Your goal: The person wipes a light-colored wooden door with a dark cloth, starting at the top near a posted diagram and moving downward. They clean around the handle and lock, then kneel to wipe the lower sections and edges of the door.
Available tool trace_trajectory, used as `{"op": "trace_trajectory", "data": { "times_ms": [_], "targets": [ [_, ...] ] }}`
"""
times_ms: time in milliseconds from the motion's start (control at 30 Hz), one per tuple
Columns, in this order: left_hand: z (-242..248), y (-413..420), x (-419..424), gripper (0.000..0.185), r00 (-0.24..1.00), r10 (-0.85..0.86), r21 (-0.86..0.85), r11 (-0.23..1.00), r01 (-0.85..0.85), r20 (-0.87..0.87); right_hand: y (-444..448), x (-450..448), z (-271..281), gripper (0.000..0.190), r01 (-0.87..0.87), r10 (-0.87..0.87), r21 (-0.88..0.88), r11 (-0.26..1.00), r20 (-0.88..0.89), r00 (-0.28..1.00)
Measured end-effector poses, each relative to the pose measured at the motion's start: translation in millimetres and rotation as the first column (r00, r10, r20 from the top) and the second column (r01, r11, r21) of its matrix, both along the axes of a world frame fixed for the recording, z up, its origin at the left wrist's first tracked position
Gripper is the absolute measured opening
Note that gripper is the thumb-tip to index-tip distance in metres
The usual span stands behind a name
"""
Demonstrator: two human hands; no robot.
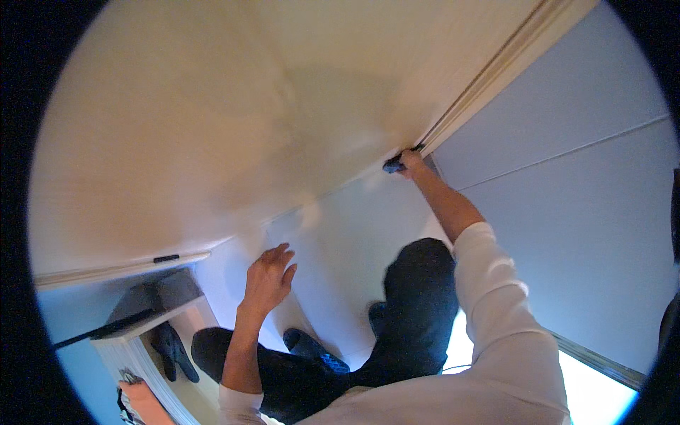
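Observation:
My right hand (411,163) is closed around a dark, soft-looking item (393,163), perhaps a cloth, at the bottom of a pale door panel (265,106) near the wooden frame (478,90). What the item is cannot be told for sure. Lower and to the left, my left hand (269,276) hovers over the light floor (340,239) with its fingers loosely bent and nothing in it. My knees are bent low over the floor, and a dark sock or shoe (313,348) shows between them.
A smooth pale wall (558,159) with a thin seam rises at the right. On the left stands an open white cabinet or shelf (151,340) with dark shoes or gloves (173,353) in it and an orange item (143,401) on its side. A small black fitting (166,258) sits on the panel's edge.

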State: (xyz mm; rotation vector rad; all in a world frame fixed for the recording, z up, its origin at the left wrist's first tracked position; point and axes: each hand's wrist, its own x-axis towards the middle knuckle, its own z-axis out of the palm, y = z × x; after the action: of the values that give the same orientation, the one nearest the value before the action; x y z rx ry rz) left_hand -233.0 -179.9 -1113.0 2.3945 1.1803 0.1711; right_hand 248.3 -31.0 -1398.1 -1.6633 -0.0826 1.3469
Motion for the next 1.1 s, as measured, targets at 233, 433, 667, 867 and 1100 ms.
{"op": "trace_trajectory", "data": {
  "times_ms": [233,433,667,867,1100],
  "targets": [
    [14,11,-8,0.033,0.995,-0.039,-0.086,0.995,0.047,0.094,-22,-54,46,0.030,-0.018,0.003,0.119,0.993,0.123,0.992],
    [5,34,-6,0.034,0.976,0.069,-0.237,0.971,-0.018,0.207,-24,-188,-16,0.032,0.206,-0.158,0.310,0.928,-0.171,0.973],
    [-20,50,-19,0.035,0.988,0.106,-0.270,0.960,-0.072,0.111,-19,-267,-79,0.034,0.023,0.124,0.278,0.960,-0.498,0.858],
    [-20,37,-46,0.039,0.999,-0.010,-0.167,0.986,0.004,-0.036,-14,-132,-42,0.027,0.207,-0.143,0.319,0.925,-0.211,0.967],
    [-20,39,-52,0.041,0.993,-0.021,-0.142,0.990,0.005,-0.115,-14,-186,-53,0.026,0.374,-0.306,0.397,0.838,-0.225,0.925]
  ]
}}
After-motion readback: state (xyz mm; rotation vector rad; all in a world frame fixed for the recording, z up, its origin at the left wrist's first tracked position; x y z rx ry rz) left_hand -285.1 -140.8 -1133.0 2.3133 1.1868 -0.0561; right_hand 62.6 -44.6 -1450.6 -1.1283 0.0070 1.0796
